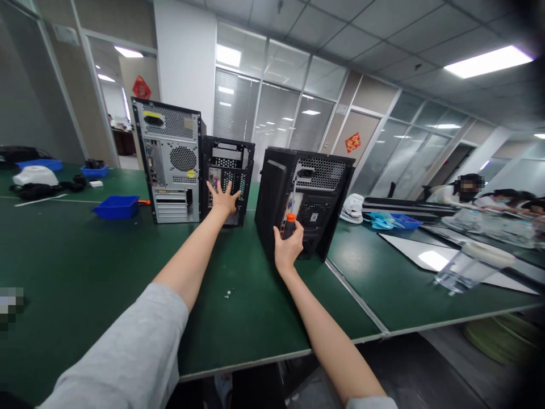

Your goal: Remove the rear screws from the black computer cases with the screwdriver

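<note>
Black perforated metal case (227, 179) under flat left hand (223, 200).

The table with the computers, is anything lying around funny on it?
Yes. A few small loose screws lie alone on the green table, between the person's arms. The black computer case by the right hand stands turned at an angle to the two cases behind.

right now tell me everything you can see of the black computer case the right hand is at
The black computer case stands upright on the green table, rear panel facing the camera. It looks like painted metal, with perforated vent grilles, a white sticker and a side panel standing slightly off on its left. The right hand holds a screwdriver with an orange and black handle against the lower rear panel. A smaller black case stands apart to its left.
</note>
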### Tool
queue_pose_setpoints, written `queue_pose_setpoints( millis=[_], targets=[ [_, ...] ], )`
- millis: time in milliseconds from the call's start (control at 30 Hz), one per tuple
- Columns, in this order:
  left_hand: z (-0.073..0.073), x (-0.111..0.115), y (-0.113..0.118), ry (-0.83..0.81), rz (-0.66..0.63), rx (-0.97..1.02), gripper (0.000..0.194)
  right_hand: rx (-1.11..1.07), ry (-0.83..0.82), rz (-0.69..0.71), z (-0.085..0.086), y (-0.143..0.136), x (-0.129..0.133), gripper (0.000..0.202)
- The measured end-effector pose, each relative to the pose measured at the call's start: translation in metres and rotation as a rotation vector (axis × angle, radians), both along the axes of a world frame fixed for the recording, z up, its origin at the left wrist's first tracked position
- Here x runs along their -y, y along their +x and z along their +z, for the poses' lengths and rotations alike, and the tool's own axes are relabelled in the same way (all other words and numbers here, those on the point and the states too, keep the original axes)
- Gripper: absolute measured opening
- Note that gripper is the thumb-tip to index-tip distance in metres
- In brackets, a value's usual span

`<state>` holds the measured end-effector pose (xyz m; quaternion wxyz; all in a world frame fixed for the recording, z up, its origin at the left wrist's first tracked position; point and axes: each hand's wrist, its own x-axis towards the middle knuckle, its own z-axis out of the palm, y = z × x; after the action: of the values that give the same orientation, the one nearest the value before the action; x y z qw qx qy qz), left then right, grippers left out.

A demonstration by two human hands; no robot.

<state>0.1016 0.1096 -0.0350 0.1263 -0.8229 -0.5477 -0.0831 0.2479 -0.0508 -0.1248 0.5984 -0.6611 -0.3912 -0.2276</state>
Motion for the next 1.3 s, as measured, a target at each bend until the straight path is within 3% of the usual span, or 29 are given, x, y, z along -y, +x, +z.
queue_pose_setpoints(
  millis=[267,533,667,733,900,1000,1100,1300],
  targets=[
    [0.008,-0.007,0.002,-0.055,0.018,-0.006,0.072,-0.018,-0.003,0.001,0.0,-0.001,-0.001,0.047],
    [0.013,0.001,-0.004,-0.16,-0.06,0.036,0.077,-0.047,-0.002,0.002,0.0,-0.003,-0.002,0.047],
    [0.003,0.025,-0.004,-0.23,-0.159,0.082,0.072,-0.06,0.004,0.011,0.001,-0.005,-0.002,0.048],
    [-0.004,0.044,0.0,-0.257,-0.328,0.11,0.063,-0.067,0.008,0.018,0.001,-0.005,-0.002,0.05],
    [-0.02,0.099,0.013,-0.254,-0.608,0.124,0.059,-0.079,0.012,0.039,0.001,-0.004,0.0,0.054],
    [-0.021,0.126,0.011,-0.271,-0.588,0.065,0.053,-0.08,0.016,0.044,0.001,-0.004,0.001,0.055],
    [-0.016,0.146,-0.001,-0.412,-0.58,-0.153,0.043,-0.079,0.018,0.047,0.001,-0.004,0.001,0.054],
    [-0.021,0.16,-0.029,-0.687,-0.561,-0.42,0.039,-0.085,0.019,0.054,-0.001,-0.001,0.0,0.056]
  ],
)
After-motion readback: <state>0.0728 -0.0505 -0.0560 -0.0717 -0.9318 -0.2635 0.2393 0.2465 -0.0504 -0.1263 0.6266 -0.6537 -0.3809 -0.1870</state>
